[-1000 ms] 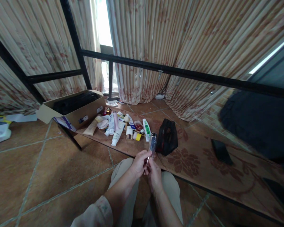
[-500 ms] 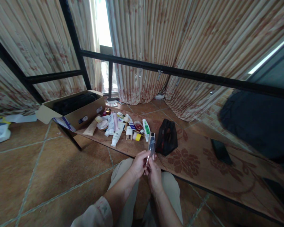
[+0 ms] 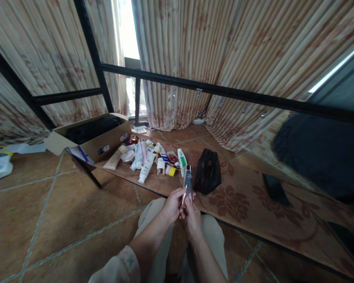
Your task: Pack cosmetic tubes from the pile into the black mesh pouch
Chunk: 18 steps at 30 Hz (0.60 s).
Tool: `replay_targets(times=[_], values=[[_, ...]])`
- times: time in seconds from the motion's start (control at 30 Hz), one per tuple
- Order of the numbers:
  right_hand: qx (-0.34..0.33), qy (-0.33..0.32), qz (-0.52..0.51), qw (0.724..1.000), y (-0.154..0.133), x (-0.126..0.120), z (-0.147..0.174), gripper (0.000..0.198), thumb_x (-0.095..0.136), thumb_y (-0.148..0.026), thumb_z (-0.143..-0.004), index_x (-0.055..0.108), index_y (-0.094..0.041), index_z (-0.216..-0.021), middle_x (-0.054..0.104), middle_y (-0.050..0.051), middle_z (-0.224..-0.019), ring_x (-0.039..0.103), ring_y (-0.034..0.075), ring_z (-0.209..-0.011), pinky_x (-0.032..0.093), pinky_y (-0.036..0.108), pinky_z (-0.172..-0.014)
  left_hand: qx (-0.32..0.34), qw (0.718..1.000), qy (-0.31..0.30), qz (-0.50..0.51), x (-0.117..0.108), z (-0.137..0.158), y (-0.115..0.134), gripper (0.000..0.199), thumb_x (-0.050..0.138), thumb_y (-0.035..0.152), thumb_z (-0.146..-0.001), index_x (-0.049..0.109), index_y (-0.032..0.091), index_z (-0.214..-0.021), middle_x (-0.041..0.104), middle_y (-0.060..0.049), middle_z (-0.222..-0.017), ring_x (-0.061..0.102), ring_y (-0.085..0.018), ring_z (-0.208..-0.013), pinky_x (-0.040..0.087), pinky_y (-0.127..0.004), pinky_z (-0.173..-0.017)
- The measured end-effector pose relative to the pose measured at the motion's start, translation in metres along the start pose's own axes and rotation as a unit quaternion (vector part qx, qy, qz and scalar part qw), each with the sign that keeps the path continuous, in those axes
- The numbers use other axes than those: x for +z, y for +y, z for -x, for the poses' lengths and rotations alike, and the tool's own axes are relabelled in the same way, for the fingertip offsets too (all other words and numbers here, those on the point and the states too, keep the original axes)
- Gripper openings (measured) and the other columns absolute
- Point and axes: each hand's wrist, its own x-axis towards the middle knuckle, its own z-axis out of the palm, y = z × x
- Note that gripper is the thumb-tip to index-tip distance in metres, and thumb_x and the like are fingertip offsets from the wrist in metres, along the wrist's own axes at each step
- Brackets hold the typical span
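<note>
Both my left hand (image 3: 174, 202) and my right hand (image 3: 191, 212) are closed around the lower part of a dark, shiny cosmetic bottle (image 3: 188, 181), held in front of my knees. Its top points away from me, and my fingers hide its lower end. Just right of the bottle stands a black mesh bag (image 3: 208, 172) on the bench. To the left lies a heap of cosmetics, among them a white tube (image 3: 146, 169), a green and white tube (image 3: 182, 158), a white jar (image 3: 161, 166) and a beige tube (image 3: 113, 158).
An open cardboard box (image 3: 115, 137) with something black inside sits at the bench's left end. A dark phone (image 3: 275, 189) lies on the patterned bench cover (image 3: 233, 202) at right. A black metal rail (image 3: 177, 81) crosses before the curtains (image 3: 191, 43).
The bottle has tipped very slightly to the left in my hands. Both hands keep their hold, and the things on the bench have not moved.
</note>
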Motion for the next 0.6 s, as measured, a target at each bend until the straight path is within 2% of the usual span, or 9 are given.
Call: replay_targets(times=[0.6], values=[[0.003, 0.001, 0.007, 1.0, -0.0013, -0.0004, 0.0011, 0.045, 0.071, -0.059, -0.067, 0.058, -0.016, -0.061, 0.049, -0.004, -0.046, 0.038, 0.007, -0.04, 0.026, 0.021, -0.04, -0.022, 1.0, 0.01, 0.014, 0.002, 0.0003, 0.0012, 0.045, 0.061, 0.05, -0.074, 0.066, 0.01, -0.092, 0.062, -0.002, -0.056, 0.038, -0.006, -0.03, 0.021, -0.017, -0.025]])
